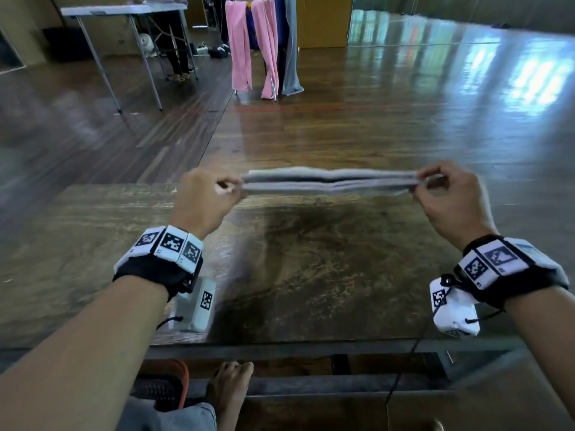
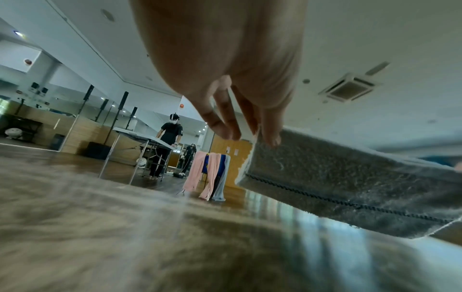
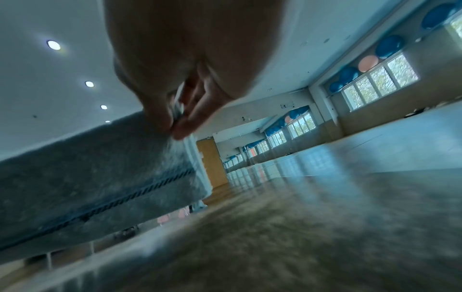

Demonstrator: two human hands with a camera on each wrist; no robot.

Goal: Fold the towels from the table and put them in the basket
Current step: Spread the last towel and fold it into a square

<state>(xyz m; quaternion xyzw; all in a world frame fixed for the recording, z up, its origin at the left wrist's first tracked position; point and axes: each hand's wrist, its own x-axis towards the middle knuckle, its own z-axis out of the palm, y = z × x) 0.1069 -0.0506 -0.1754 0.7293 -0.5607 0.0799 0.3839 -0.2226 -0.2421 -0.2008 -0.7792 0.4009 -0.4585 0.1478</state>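
Note:
A grey towel (image 1: 329, 181) hangs doubled over, stretched level in the air above the far part of the wooden table (image 1: 311, 275). My left hand (image 1: 214, 194) pinches its left top corners and my right hand (image 1: 435, 188) pinches its right top corners. In the left wrist view the towel (image 2: 350, 187) hangs from my fingertips (image 2: 271, 136), showing a dark stitched band. In the right wrist view the towel (image 3: 87, 177) drops away from my pinching fingers (image 3: 180, 128). An orange-rimmed basket (image 1: 168, 387) shows partly under the table's near edge, at my left.
A drying rack (image 1: 264, 45) with pink, blue and grey towels stands on the floor beyond the table. A white folding table (image 1: 118, 10) with a person behind it is at the far left. My bare foot (image 1: 230, 390) rests below the table's near edge.

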